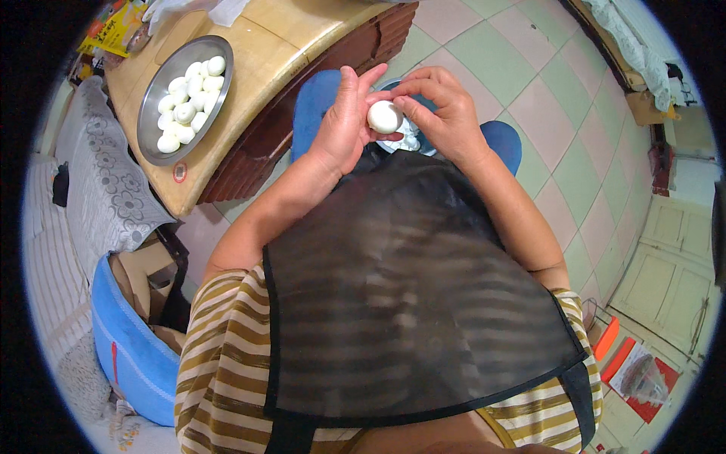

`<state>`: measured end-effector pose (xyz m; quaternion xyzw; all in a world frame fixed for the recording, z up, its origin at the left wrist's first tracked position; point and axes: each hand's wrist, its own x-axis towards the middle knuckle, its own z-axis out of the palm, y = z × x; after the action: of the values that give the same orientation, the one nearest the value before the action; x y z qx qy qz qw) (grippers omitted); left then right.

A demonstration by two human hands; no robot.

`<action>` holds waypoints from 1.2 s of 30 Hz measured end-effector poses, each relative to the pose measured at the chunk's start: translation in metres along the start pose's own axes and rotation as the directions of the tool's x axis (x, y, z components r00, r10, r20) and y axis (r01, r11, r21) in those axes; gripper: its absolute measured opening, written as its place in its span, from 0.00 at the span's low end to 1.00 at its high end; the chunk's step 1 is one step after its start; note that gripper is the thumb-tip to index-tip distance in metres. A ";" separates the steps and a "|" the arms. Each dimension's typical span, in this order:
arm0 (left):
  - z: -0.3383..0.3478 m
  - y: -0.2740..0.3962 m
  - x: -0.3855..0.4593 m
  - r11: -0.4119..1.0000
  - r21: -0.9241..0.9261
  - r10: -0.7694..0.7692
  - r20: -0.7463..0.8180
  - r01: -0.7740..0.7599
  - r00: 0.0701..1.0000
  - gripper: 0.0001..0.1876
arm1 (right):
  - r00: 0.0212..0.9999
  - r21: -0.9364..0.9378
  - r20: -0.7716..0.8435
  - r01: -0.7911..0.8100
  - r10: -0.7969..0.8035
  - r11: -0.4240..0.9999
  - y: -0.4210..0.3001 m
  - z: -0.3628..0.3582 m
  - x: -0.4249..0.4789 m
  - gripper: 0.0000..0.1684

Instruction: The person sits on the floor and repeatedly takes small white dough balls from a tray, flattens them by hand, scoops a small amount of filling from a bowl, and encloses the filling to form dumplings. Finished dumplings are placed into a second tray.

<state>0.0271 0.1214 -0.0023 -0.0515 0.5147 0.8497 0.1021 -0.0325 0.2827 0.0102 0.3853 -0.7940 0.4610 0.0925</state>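
A white egg (385, 117), smooth and apparently peeled, rests in the fingers of my left hand (350, 116), whose thumb points up away from it. My right hand (445, 110) has its thumb and bent fingertips against the egg's upper right side. Just beneath both hands is a basin (429, 106) with white pieces that look like eggshell (407, 139); the hands hide part of it. To the left, a metal bowl (148, 127) on a wooden table holds several peeled eggs (184, 112).
The table's curved edge (249, 133) runs left of my hands. A black apron (420, 295) covers my lap, between blue-clad legs or shoes (502, 142). A blue cushioned seat (133, 346) stands at lower left. Tiled floor (499, 51) lies ahead and right, with cabinets (663, 267) beyond.
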 end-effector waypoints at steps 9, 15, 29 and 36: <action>0.002 -0.012 0.000 0.999 0.019 -0.035 0.042 0.034 0.999 0.47 | 0.992 -0.185 0.120 0.058 -0.036 0.981 -0.016 0.007 -0.001 0.13; -0.001 -0.029 0.008 0.998 -0.059 -0.007 0.030 0.009 1.000 0.54 | 0.993 -0.239 0.113 -0.001 0.029 0.971 -0.014 0.017 -0.006 0.09; -0.022 -0.034 0.010 0.923 -0.365 -0.142 -0.020 0.125 0.990 0.25 | 0.985 -0.801 0.111 0.010 0.134 0.598 0.108 -0.044 -0.045 0.19; -0.050 -0.018 0.013 0.826 -0.564 -0.111 -0.163 0.000 0.980 0.17 | 0.690 -0.747 0.530 0.104 0.493 0.657 0.088 -0.056 -0.063 0.16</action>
<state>0.0173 0.0869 -0.0435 -0.1742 0.2481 0.9512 0.0580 -0.0626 0.3854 -0.0480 0.3629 -0.9212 -0.0673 -0.1230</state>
